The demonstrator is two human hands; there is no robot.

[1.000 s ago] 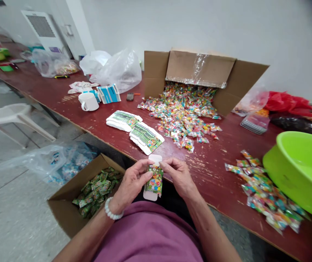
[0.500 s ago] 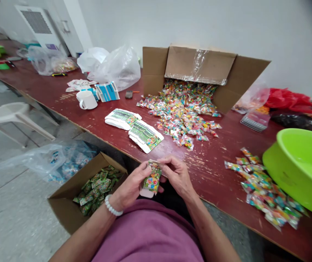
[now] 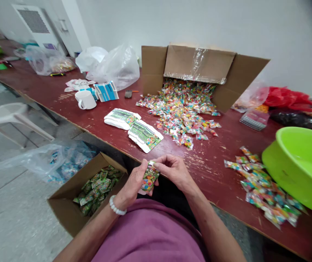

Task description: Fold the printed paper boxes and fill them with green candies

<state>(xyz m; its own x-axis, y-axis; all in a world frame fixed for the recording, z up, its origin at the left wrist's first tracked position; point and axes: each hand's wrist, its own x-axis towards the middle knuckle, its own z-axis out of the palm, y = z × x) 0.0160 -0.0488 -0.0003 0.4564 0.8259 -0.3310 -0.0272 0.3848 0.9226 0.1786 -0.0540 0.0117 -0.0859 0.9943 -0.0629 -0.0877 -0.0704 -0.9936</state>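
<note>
In my left hand (image 3: 135, 182) is a small green printed candy box (image 3: 149, 178), upright in front of my lap, fingers behind it and thumb along its side. My right hand (image 3: 172, 169) pinches the white flap at the box's top end. Just beyond, on the table, lie two fanned stacks of flat green cartons (image 3: 145, 135). Behind them small wrapped candies (image 3: 180, 116) spill out of a big cardboard box (image 3: 199, 63). Whether candy is inside the held box is hidden.
Left of my lap an open carton (image 3: 63, 211) holds filled green packs (image 3: 98, 187). A green basin (image 3: 289, 174) stands at right beside a second candy pile (image 3: 265, 193). A white mug (image 3: 86, 100) and plastic bags (image 3: 117, 67) are farther back. A white stool (image 3: 8, 114) stands left.
My right hand has shifted slightly left over the box's top, its fingers now at the flap. The box has turned a little in my left hand and its lower end is more covered.
</note>
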